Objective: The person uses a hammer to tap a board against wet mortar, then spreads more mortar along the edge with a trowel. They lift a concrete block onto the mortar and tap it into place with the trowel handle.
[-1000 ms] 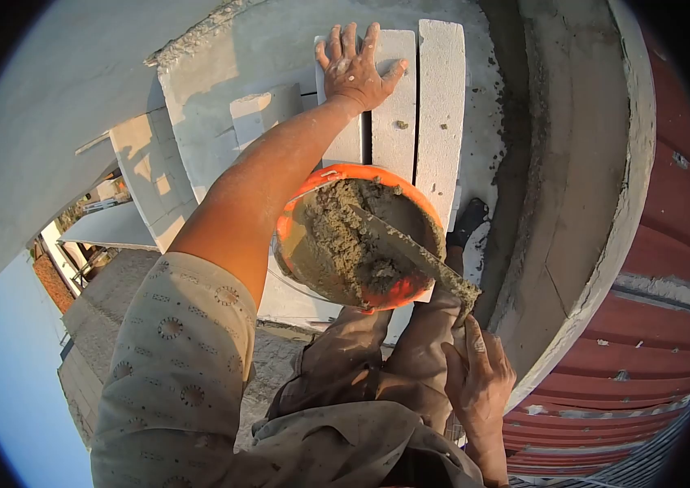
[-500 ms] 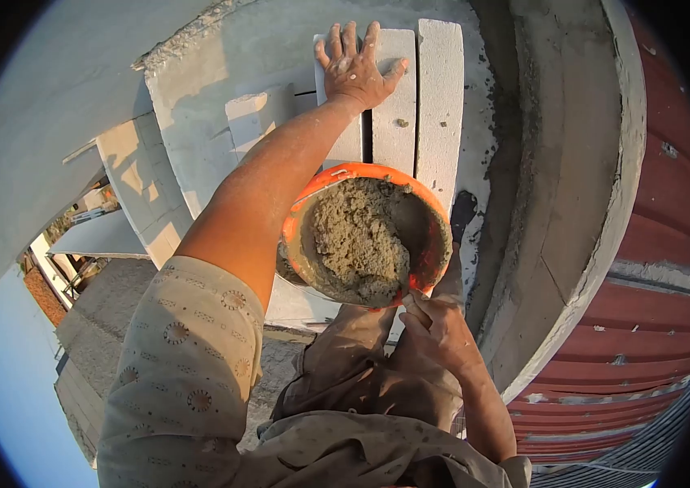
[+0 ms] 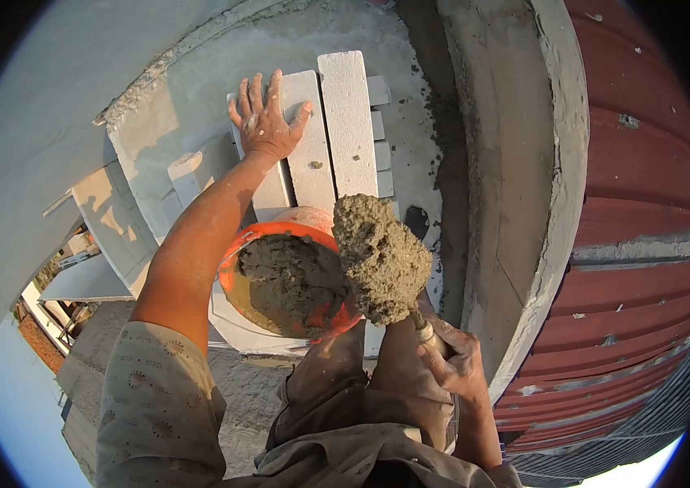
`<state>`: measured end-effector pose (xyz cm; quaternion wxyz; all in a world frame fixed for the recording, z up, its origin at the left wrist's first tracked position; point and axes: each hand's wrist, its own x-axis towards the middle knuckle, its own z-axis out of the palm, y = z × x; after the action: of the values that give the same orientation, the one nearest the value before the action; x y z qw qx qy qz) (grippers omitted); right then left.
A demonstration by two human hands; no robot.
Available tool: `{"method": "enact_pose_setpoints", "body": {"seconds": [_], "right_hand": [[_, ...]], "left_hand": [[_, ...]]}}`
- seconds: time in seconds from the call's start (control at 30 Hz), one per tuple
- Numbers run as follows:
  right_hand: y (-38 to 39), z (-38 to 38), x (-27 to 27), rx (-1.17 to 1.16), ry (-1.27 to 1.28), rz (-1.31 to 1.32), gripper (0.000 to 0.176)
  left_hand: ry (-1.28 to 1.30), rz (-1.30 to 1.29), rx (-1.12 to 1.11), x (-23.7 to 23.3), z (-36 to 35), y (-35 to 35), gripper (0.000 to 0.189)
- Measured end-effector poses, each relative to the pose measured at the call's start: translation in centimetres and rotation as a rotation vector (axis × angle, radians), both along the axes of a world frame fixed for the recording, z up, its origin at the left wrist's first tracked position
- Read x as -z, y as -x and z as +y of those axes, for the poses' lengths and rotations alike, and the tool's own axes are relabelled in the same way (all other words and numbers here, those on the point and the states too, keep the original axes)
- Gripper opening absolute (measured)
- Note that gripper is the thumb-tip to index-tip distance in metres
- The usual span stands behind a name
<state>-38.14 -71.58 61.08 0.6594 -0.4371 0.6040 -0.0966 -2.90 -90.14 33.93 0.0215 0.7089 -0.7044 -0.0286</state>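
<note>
My left hand (image 3: pixel 267 124) lies with spread fingers on top of the pale blocks (image 3: pixel 306 134), which stand side by side in a stack. In my right hand (image 3: pixel 457 358) is the handle of a trowel (image 3: pixel 428 327), fingers wrapped round it. A thick heap of wet mortar (image 3: pixel 381 256) covers its blade, so the metal is hidden. Left of the trowel, an orange bucket (image 3: pixel 229 281) holds more grey mortar (image 3: pixel 292 281). The bucket stands close in front of my legs, beside the near end of the blocks.
A concrete ledge (image 3: pixel 515 154) curves along the right, with a red corrugated metal roof (image 3: pixel 637 203) beyond it. Smaller pale blocks (image 3: pixel 381 150) lie behind the stack. A grey wall (image 3: pixel 52 106) rises on the left, and a drop with rooftops shows at lower left.
The trowel has come up out of the bucket, loaded with mortar, and sits right of it. My left hand stays on the blocks. The view has shifted, moving the scene leftward.
</note>
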Motion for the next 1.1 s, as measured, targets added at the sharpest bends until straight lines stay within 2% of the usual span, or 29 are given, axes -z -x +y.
{"method": "enact_pose_setpoints", "body": {"seconds": [0.1,0.17,0.23,0.3,0.33,0.37,0.57,0.67,0.73,0.8,0.9,1.0,1.1], "right_hand": [[2.6,-2.0,5.4,0.26,-0.145,0.064,0.038],[3.2,-4.9,11.4,0.39,-0.076,0.16,0.041],[3.8,-8.1,19.5,0.222,0.251,0.511,0.043],[5.3,-9.8,31.0,0.163,0.44,0.712,0.047],[6.5,-11.6,38.5,0.123,0.392,0.779,0.049],[7.1,-12.3,42.5,0.077,0.337,0.851,0.052],[5.3,-9.2,42.4,0.348,0.275,0.811,0.049],[5.0,-12.5,44.3,0.388,0.12,0.547,0.045],[3.9,-17.2,45.6,0.405,0.156,0.51,0.043],[4.2,-20.4,49.7,0.374,0.22,0.459,0.042],[4.6,-18.6,52.9,0.452,0.033,0.479,0.043],[7.1,-12.4,53.8,0.389,0.217,0.548,0.041],[9.8,-6.0,54.2,0.335,0.25,0.592,0.039]], "left_hand": [[-0.014,-0.005,0.005,-0.3,-0.1,0.1,0.079],[-0.022,-0.014,0.008,-0.5,-0.1,0.4,0.079],[-0.016,-0.02,0.022,-0.5,-0.2,0.3,0.079],[-0.017,-0.017,0.036,-0.9,-0.2,0.4,0.08],[-0.017,-0.019,0.041,-0.4,-0.6,0.5,0.081],[-0.026,-0.015,0.045,-0.6,-0.4,0.4,0.081],[-0.027,-0.012,0.049,-0.7,-0.7,0.5,0.078],[-0.028,-0.023,0.067,-0.7,-0.8,0.5,0.078],[-0.047,-0.032,0.08,-0.5,-0.7,0.3,0.083],[-0.047,-0.025,0.087,-0.2,-0.6,0.2,0.083],[-0.045,-0.007,0.116,0.2,-0.5,-0.2,0.08],[-0.05,0.007,0.128,0.1,-0.4,-0.3,0.078],[-0.056,-0.013,0.144,0.2,-0.5,-0.2,0.077]]}}
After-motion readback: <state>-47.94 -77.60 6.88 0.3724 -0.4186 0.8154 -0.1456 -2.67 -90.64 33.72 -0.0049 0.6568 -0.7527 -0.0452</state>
